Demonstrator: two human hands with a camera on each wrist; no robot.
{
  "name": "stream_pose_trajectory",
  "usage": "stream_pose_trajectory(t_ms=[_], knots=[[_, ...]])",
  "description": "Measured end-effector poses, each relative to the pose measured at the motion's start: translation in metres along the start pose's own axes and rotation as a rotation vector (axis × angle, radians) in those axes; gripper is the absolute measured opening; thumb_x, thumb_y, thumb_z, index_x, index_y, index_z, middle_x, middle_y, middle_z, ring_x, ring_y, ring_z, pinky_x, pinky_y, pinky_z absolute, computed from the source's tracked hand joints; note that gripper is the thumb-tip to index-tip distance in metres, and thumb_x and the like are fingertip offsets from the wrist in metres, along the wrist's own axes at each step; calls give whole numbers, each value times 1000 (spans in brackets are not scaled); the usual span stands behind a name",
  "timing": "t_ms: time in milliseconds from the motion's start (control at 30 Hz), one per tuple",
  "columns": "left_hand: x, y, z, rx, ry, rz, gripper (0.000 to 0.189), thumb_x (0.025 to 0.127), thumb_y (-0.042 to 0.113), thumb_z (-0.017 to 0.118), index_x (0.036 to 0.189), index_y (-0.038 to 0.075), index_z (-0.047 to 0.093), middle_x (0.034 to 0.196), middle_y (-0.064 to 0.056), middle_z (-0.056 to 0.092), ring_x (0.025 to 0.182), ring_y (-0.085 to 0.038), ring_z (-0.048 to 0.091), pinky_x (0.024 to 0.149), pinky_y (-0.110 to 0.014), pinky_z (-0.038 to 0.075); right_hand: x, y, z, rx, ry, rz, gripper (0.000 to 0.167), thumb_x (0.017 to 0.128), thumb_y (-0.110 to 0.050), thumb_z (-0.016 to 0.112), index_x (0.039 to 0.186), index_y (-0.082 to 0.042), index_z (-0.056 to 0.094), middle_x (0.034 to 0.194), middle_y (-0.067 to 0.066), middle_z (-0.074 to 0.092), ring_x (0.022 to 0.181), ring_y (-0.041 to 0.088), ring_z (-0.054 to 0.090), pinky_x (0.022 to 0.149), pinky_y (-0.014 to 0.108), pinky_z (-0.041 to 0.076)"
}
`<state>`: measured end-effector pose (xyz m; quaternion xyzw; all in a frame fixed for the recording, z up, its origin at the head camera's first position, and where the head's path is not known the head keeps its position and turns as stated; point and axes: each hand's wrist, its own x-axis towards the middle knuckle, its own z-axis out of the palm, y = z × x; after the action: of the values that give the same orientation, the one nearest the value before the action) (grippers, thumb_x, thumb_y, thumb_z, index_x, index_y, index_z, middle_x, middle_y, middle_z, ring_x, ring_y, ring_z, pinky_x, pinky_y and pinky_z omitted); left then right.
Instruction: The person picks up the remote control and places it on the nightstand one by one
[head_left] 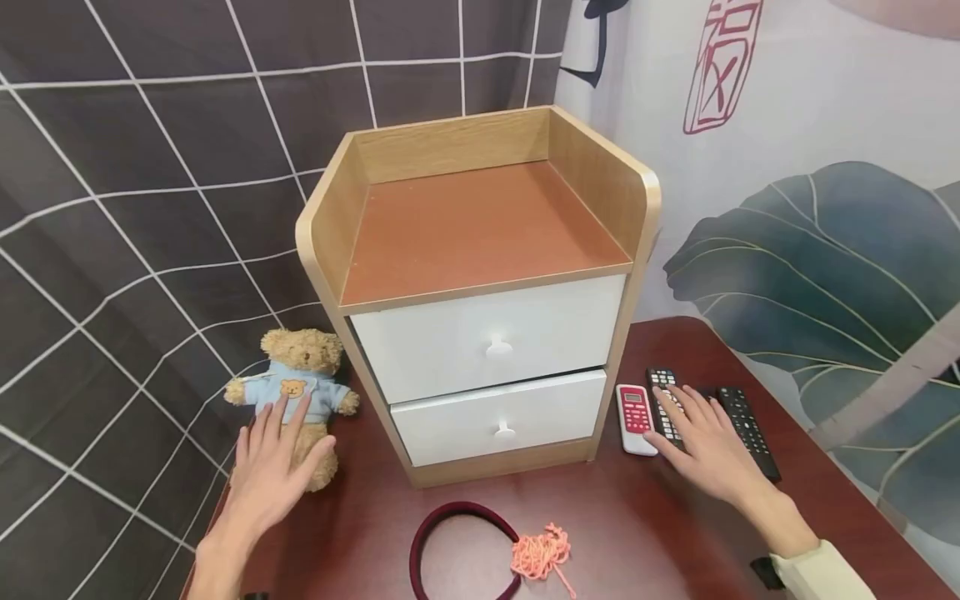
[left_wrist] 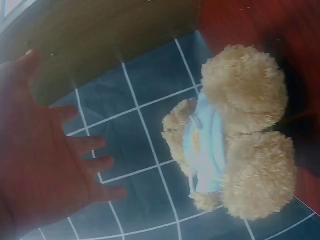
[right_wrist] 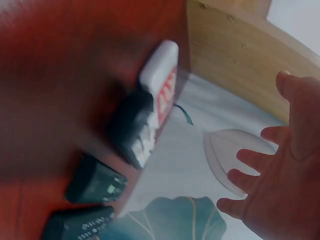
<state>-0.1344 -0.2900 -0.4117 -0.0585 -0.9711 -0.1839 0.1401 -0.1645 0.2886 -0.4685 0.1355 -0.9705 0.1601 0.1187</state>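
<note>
My left hand is spread with straight fingers in front of a teddy bear in a light blue shirt, left of the cabinet. In the left wrist view a gap shows between that hand and the bear. On the right, my other hand reaches out over several remotes, fingers extended and holding nothing. Beneath and beside it lie a red-and-white remote, a black remote with pale buttons and a long black remote. The right wrist view shows this hand apart from them.
A wooden cabinet with two white drawers, the upper one and lower one, stands mid-table. In front lie a dark red hoop and a tangle of orange cord. Curtains hang behind the dark red table.
</note>
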Motion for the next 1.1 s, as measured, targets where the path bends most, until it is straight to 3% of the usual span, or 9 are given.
stream_pose_trajectory(t_ms=[133,333,433,567,667,767,900,1100], knots=[[7,6,-7,-86,52,31,68,101,42,50,158,14,26,161,-26,22,147,-50,16,117,-74,5,-4,0,12,8,-13,1,74,94,-47,60,151,-4,39,151,27,38,141,47,29,119,70,17],[27,25,-22,-260,220,135,58,101,23,50,154,7,34,157,-24,31,145,-47,24,119,-69,13,-8,-4,28,11,-18,3,74,92,-46,64,146,2,46,148,26,43,138,46,37,113,70,29],[37,40,-41,-440,284,144,52,103,17,46,154,11,36,157,-15,37,146,-29,33,123,-45,27,-8,-8,36,27,-32,1,71,91,-42,67,143,4,49,147,26,45,136,46,41,110,68,37],[61,67,-72,-830,477,322,43,104,9,38,146,1,41,147,-13,50,134,-16,49,110,-20,42,-7,-14,48,35,-58,-9,67,91,-38,68,141,3,51,146,25,47,136,44,43,109,65,40],[82,93,-93,-1013,637,500,38,102,8,37,136,-8,44,137,-17,55,127,-25,56,106,-26,48,-3,-15,54,8,-45,-27,63,91,-35,69,139,3,53,143,23,50,134,43,45,108,63,41],[95,120,-108,-1052,744,516,37,99,11,40,132,-4,47,135,-13,56,124,-26,57,103,-29,50,-1,-14,56,-13,-39,-26,61,90,-34,69,135,4,56,140,23,53,132,43,47,107,63,42],[113,143,-114,-1069,819,534,34,94,7,41,119,-8,60,126,-12,63,119,-26,60,102,-32,52,-1,-12,59,-31,-52,-32,55,89,-31,71,129,4,60,135,22,56,128,41,51,104,60,46],[135,153,-111,-1015,802,571,29,91,3,47,104,-15,66,114,-9,71,117,-26,62,105,-34,49,-6,-14,67,-56,-94,-39,51,87,-23,72,127,6,60,130,22,57,122,38,54,98,58,51]])
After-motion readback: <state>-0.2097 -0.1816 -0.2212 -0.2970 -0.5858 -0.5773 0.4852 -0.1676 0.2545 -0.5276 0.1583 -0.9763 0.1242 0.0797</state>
